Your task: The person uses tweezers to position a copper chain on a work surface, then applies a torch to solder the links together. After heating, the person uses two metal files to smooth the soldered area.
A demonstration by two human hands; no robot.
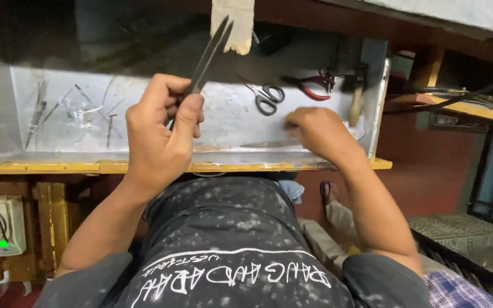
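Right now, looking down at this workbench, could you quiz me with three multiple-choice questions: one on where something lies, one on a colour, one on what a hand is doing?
1. Where do the scissors lie?
A. On the metal work surface, beyond the hands
B. On the floor
C. In the left hand

2. What colour are the handles of the pliers?
A. Blue
B. Red
C. Yellow

3. What is the left hand doing?
A. Resting flat and empty
B. Holding the hammer
C. Gripping long metal tweezers that point up and away

Answers: 
1 A, the scissors rest on the metal sheet between the two hands, further back. 
2 B, the curved handles right of the scissors are red. 
3 C, the fingers are closed on the thin tweezers, while the right hand is down on the surface.
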